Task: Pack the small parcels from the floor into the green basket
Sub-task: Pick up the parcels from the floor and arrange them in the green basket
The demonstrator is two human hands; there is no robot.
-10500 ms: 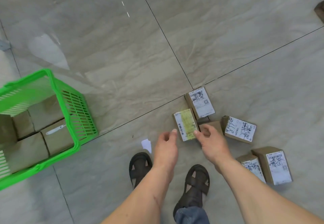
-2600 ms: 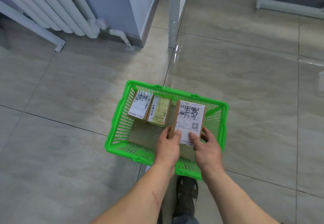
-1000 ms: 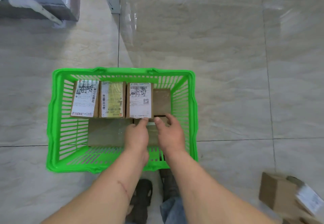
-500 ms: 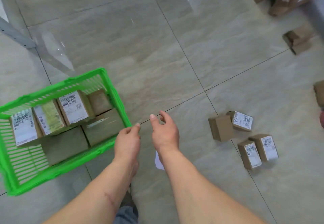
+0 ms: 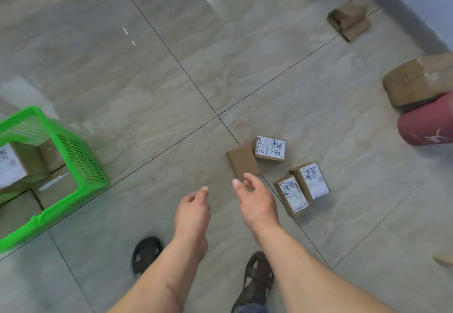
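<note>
Bright green slatted plastic basket [image 5: 81, 163], plain brown cardboard parcels [image 5: 242, 164], some with white labels covered in black scribbles and barcodes [image 5: 270, 148]. Glossy grey-beige marbled tile floor [image 5: 147, 80] with dark grout lines, plus a dusty-red cylinder [image 5: 426, 126] and black sandals [image 5: 145, 254].

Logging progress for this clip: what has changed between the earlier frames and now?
Three labelled parcels went from the floor into the green basket. The last was let go, and both hands, left hand and right hand, now reach empty toward the plain brown parcel. The four small parcels beside it stayed put.
</note>
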